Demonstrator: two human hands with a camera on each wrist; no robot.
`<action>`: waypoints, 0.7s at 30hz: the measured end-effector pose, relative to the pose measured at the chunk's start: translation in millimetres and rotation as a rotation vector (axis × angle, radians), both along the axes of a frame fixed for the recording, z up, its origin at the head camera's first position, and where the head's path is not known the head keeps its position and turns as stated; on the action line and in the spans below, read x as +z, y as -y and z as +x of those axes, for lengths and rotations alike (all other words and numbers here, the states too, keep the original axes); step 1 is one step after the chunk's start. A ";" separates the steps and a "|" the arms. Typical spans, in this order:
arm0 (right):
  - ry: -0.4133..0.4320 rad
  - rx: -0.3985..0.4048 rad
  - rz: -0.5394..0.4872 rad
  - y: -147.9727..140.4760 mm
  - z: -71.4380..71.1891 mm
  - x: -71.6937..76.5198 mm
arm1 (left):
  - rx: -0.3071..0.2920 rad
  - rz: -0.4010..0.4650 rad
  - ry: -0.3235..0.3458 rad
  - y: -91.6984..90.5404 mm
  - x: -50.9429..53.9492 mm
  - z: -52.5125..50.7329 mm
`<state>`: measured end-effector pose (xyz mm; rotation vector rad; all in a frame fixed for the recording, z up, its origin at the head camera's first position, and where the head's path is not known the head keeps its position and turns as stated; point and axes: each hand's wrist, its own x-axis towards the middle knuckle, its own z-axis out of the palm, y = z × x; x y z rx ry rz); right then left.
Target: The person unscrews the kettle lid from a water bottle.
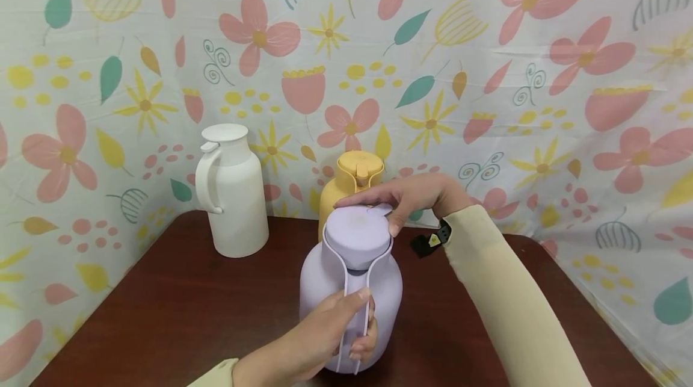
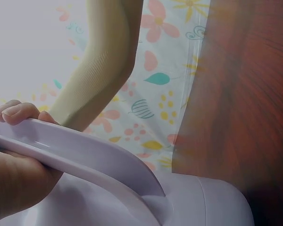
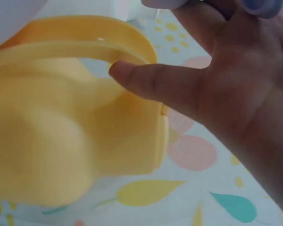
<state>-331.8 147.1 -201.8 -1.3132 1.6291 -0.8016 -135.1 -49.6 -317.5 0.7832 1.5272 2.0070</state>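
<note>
A pale purple jug (image 1: 352, 291) with a round lid (image 1: 357, 233) stands at the front of the table. Curled around its upright handle (image 2: 99, 174) is my left hand (image 1: 325, 333), thumb over the handle's front edge. My right hand (image 1: 414, 197) lies over the back and right side of the lid, its fingers reaching left and its thumb down beside the rim. In the right wrist view the thumb is straight; the other fingertips are partly cut off. Behind the purple jug is a yellow jug (image 1: 360, 164), mostly hidden in the head view.
A white jug (image 1: 238, 194) with a handle stands at the back left of the dark brown table (image 1: 178, 315). A flower-printed cloth (image 1: 487, 104) hangs behind and along the sides. A black strap with a buckle (image 1: 430, 242) is at my right wrist.
</note>
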 end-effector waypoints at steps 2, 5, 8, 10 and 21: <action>-0.042 -0.047 0.015 -3.7 5.3 5.6 | -0.001 -0.007 -0.004 -0.2 0.4 -0.6; -0.168 -0.172 -0.050 -11.1 20.5 11.5 | -0.001 -0.013 -0.008 -0.2 0.4 -0.6; -0.429 -0.471 -0.205 -12.4 51.1 6.9 | -0.004 -0.009 -0.003 -0.4 0.0 0.3; -0.568 -0.748 -0.303 -8.4 78.2 -4.6 | -0.006 -0.010 0.000 -0.1 0.2 0.9; -0.726 -1.402 -0.532 18.6 162.4 -75.6 | -0.003 -0.029 -0.008 0.4 2.1 0.0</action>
